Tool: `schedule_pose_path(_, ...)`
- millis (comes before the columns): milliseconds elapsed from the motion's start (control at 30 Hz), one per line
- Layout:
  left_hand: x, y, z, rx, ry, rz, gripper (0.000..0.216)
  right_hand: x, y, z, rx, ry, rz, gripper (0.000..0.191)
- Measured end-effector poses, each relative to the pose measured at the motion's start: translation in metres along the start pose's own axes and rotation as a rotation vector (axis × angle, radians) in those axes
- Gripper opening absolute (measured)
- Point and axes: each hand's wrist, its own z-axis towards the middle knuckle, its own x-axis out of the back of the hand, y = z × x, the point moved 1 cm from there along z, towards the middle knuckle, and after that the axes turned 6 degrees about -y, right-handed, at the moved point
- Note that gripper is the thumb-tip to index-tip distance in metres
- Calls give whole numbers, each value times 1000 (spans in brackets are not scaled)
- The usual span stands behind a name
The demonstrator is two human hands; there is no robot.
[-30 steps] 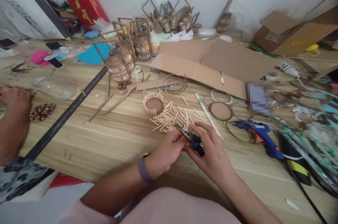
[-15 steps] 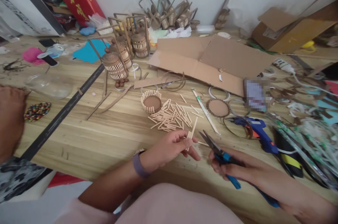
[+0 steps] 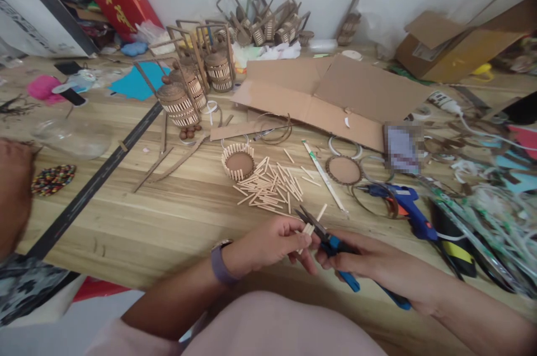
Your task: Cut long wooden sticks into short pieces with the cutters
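My left hand (image 3: 268, 244) pinches a thin wooden stick (image 3: 314, 223) that points up and to the right. My right hand (image 3: 361, 258) grips blue-handled cutters (image 3: 331, 241), and their open black jaws sit around the stick just beyond my left fingertips. Both hands hover over the near edge of the wooden table (image 3: 168, 216). A pile of short cut sticks (image 3: 268, 185) lies just beyond my hands, beside a small round basket (image 3: 238, 161) ringed with upright sticks.
Another person's hand (image 3: 14, 188) rests at the left edge near a patch of coloured beads (image 3: 52, 177). A blue glue gun (image 3: 405, 205), cardboard rings, flat cardboard (image 3: 335, 93), finished stick baskets (image 3: 180, 101) and a long black strip (image 3: 92, 188) crowd the table.
My right hand pulled the cutters away to the right, then brought them back so the jaws meet the stick in my left hand. The view has shifted slightly.
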Motion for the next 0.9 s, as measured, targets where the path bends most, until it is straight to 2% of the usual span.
schedule_pose_path(333,-2,0,0,12,0,1,37,-2,1,4,36,-16,-44,27)
schedule_pose_path(600,-2,-1,0,11,-25,3,36,-3,1,3,66,-56,12,20)
schedule_pose_path(900,-4,2,1,21,-16,8,42,-6,11,11,89,23,-98,12)
